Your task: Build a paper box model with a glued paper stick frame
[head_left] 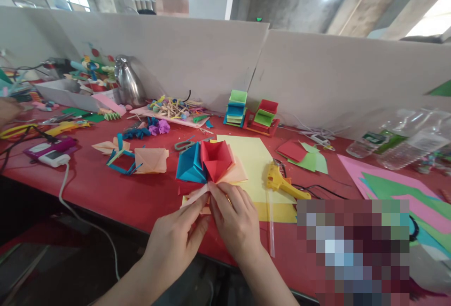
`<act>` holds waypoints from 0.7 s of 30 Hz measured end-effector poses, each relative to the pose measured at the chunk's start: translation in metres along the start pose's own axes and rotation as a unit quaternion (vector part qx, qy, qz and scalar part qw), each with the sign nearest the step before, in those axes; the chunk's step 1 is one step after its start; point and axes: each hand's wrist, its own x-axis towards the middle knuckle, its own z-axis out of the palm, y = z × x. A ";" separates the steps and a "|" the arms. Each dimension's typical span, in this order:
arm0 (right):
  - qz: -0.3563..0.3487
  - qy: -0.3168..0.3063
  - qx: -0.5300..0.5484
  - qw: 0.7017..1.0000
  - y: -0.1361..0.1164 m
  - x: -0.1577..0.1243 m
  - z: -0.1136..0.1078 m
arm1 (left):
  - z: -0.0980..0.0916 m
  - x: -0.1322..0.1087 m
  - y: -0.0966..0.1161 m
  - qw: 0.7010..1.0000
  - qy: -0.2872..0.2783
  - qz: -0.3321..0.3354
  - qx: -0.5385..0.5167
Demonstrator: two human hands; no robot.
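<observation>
A folded paper piece (211, 163) with a blue cell, a red cell and peach flaps sits on the red table (105, 188) near its front edge. My left hand (176, 235) pinches a pale peach flap at the piece's lower edge, fingers closed. Beside it, my right hand (236, 219) presses with closed fingers on the same lower edge. Both hands touch each other just below the red cell. Under the piece lies a yellow paper sheet (252, 163).
A yellow glue gun (282, 184) with a glue stick lies right of my hands. Folded peach and blue paper (141, 159), scissors (183, 145), stacked paper boxes (252, 113), a metal kettle (127, 80), coloured sheets (394, 188) and plastic bottles (405, 141) crowd the table. White partitions (317, 71) stand behind.
</observation>
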 end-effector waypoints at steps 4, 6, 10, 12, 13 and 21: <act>-0.019 0.019 0.025 0.999 0.007 -0.002 0.002 | -0.007 -0.005 0.001 0.998 0.013 0.047 -0.050; -0.013 0.035 0.048 0.998 0.012 -0.003 0.000 | -0.015 -0.008 0.000 0.992 0.053 0.064 -0.093; 0.012 0.051 0.092 0.994 0.022 -0.003 -0.007 | -0.026 -0.001 -0.016 0.956 0.237 -0.060 -0.164; 0.017 0.059 0.100 0.993 0.026 -0.003 -0.010 | -0.024 0.014 -0.034 0.941 0.245 -0.135 -0.190; 0.018 0.064 0.104 0.992 0.027 -0.004 -0.011 | -0.021 0.023 -0.044 0.940 0.216 -0.169 -0.205; -0.006 0.042 0.102 0.994 0.023 -0.006 -0.011 | -0.004 0.100 -0.092 0.869 -0.041 -0.295 -0.396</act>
